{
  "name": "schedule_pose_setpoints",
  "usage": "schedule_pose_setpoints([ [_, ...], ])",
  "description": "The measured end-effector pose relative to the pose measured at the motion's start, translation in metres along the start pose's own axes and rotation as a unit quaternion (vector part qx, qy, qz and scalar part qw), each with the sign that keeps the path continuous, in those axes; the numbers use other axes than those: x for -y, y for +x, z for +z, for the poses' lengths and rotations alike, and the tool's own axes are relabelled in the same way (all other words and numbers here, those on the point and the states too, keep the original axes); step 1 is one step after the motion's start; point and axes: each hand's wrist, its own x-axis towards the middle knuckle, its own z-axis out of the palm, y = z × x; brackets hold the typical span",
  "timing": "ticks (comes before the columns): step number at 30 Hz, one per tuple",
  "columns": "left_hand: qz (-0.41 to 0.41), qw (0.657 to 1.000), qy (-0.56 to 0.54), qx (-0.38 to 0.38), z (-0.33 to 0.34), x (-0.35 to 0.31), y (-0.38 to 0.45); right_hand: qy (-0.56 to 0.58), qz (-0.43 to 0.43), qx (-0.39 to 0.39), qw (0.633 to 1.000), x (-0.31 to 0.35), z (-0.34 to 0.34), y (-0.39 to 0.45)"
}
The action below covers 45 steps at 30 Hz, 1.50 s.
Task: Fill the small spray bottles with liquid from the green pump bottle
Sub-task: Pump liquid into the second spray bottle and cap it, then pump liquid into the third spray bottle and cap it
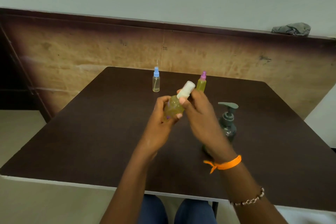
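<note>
Dark brown was the table (91, 132), and a grey crumpled cloth (291, 28) lay on the far ledge at the right. The green pump bottle (228, 121) stood at the right, partly hidden behind the right hand (198, 112). Far on the table stood a blue-capped spray bottle (156, 82), almost empty, and a purple-capped spray bottle (201, 83) full of yellow liquid. The left hand (161, 112) gripped a white-capped spray bottle (174, 107), tilted above the table, with yellow liquid inside. The right hand's fingers were curled around its white cap (187, 89).
</note>
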Motion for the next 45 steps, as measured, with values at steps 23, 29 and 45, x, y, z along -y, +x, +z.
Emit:
schedule_pose_setpoints([
  [23,-0.140,0.977,0.079,-0.141,-0.057,0.089,0.131,-0.044,0.183,-0.156,0.970,-0.133,0.077,0.138],
  [29,-0.097,0.973,0.083,-0.191,-0.068,0.098,0.148,-0.079,0.204,-0.152,0.964,-0.155,0.083,0.171],
  [45,-0.107,0.967,0.049,-0.228,-0.075,0.093,0.145,-0.029,0.124,-0.039,0.991,-0.131,0.132,0.178],
])
